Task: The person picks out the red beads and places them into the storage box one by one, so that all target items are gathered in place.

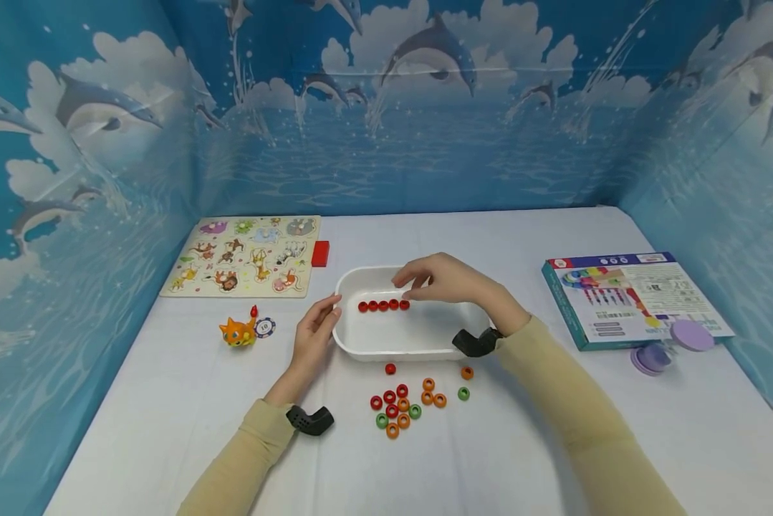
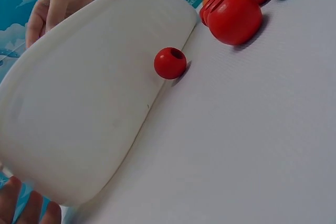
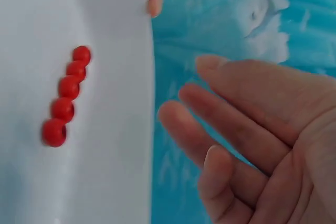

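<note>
My left hand (image 1: 313,333) rests at the left end of a white tray (image 1: 418,344), its fingertips right at the rim. Over the tray's far side is my right hand (image 1: 447,278), fingers loosely bent with nothing between them. In the right wrist view that hand (image 3: 252,145) shows a bare palm side, thumb and fingertips apart. Inside the tray, several red beads (image 1: 383,305) stand in a straight row below the right fingertips. A single red bead (image 2: 170,63) lies on the table close to the tray's near wall.
Several loose red, orange and green beads (image 1: 403,421) lie in front of the tray. At left are an animal puzzle board (image 1: 244,258), a red block (image 1: 320,254), an orange toy figure (image 1: 238,332) and a round chip (image 1: 266,327). At right are a game box (image 1: 637,301) and a purple-lidded container (image 1: 652,358).
</note>
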